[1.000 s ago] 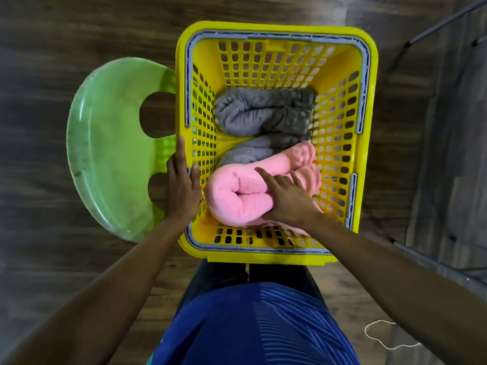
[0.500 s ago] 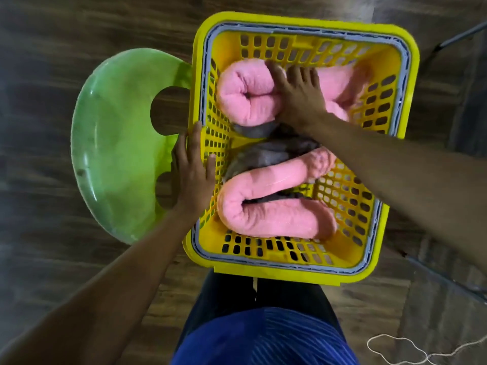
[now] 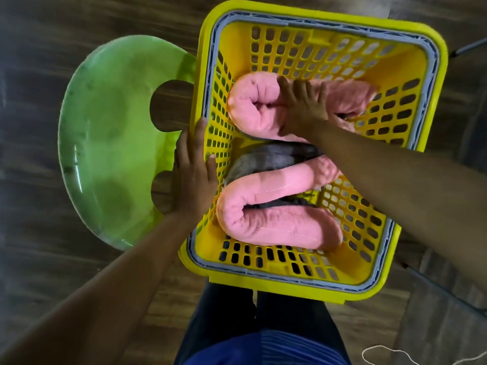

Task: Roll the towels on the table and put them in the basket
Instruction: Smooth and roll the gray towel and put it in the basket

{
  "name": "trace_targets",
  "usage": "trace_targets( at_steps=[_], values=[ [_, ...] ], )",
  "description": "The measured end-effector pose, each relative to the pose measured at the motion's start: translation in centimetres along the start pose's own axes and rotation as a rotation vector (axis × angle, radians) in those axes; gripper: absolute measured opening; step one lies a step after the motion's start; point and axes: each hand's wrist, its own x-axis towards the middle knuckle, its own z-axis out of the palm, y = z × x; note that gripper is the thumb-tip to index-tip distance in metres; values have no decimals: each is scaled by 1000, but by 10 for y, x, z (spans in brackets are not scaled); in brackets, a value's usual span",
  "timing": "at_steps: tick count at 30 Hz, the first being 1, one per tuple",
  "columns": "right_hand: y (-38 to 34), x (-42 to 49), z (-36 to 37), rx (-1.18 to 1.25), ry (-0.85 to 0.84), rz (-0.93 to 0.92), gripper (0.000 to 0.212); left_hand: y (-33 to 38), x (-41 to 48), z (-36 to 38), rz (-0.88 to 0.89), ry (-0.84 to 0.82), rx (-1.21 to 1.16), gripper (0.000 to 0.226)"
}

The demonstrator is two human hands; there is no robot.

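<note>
A yellow perforated basket (image 3: 326,285) stands in front of me, seen from above. Inside, a rolled pink towel (image 3: 253,106) lies across the far half. My right hand (image 3: 303,109) presses down on it with fingers spread. A second rolled pink towel (image 3: 274,222), bent into a U, fills the near half. A grey towel (image 3: 263,159) shows between the two pink ones, mostly covered. My left hand (image 3: 192,177) rests on the basket's left rim, its thumb hooked over the edge.
A green plastic chair (image 3: 110,143) supports the basket from the left. Dark wooden floor surrounds everything. My legs and blue shirt (image 3: 263,349) fill the bottom middle. A white cord (image 3: 382,356) lies on the floor at the lower right.
A second rolled pink towel has come into the far half of the basket over the grey towels, with my right hand on top of it. My left hand stays on the rim.
</note>
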Motion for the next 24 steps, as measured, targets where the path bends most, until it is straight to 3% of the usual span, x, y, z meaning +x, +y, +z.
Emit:
trace_targets(
  at_steps=[2, 4, 6, 7, 9, 11, 14, 17, 20, 24],
  values=[
    [-6, -19, -2, 14, 41, 42, 102, -2, 1, 0, -11, -8, -36, 60],
    [-11, -51, 4, 145, 176, -53, 72, -3, -1, 1, 6, -5, -21, 60],
    [-8, -87, 18, 322, 8, -184, 50, -3, -2, 0, 9, -18, -9, 61],
    [-6, -103, 27, 339, -143, -211, 54, -4, -1, -1, 2, -28, -6, 61],
    [-2, -129, 45, 224, -311, -203, 81, -1, 0, -3, -4, -31, -8, 62],
    [2, -141, 64, 165, -278, -180, 92, 1, -1, -2, 5, -23, -4, 62],
    [-3, -143, 68, 287, -151, -137, 70, -3, 0, 0, 8, -8, 9, 64],
    [-10, -144, 54, 311, -136, -118, 56, -4, -1, 0, 12, -8, 14, 64],
    [-20, -159, 48, 210, -204, -82, 71, -3, -2, -1, 31, -5, -5, 62],
    [-28, -186, 64, 142, -455, -127, 123, -4, -2, -1, 39, -4, -7, 63]
  ],
)
